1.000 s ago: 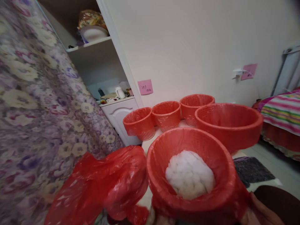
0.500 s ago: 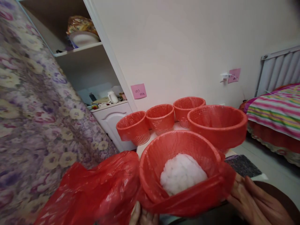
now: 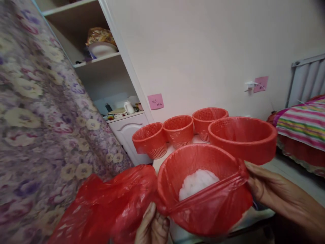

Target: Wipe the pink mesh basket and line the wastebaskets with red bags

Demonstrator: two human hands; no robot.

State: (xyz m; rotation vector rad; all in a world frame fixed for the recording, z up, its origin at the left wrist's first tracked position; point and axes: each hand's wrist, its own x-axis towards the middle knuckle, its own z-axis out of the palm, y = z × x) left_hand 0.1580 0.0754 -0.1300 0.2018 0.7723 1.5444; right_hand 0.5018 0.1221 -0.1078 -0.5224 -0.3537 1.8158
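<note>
A red plastic basket (image 3: 203,152) stands nearest me, with a red plastic bag (image 3: 210,210) lining it and folded over its rim. White fluffy stuffing (image 3: 196,183) lies inside, partly covered by the bag's edge stretched across the front. My left hand (image 3: 153,223) pinches the bag at the front left of the rim. At the right side my right hand (image 3: 266,186) grips the bag's edge against the rim, fingers partly hidden. Loose red plastic (image 3: 109,203) spreads out left of the basket.
Behind stand several more bag-lined red baskets, among them a large one (image 3: 242,139) at right and a smaller one (image 3: 149,139) at left. A floral curtain (image 3: 45,118) hangs at left, beside a shelf unit (image 3: 99,61). A bed (image 3: 304,125) is at far right.
My right hand has moved up along the rim, pulling the bag's edge higher across the front opening, so less stuffing shows. My left hand keeps its pinch. The view has shifted slightly left.
</note>
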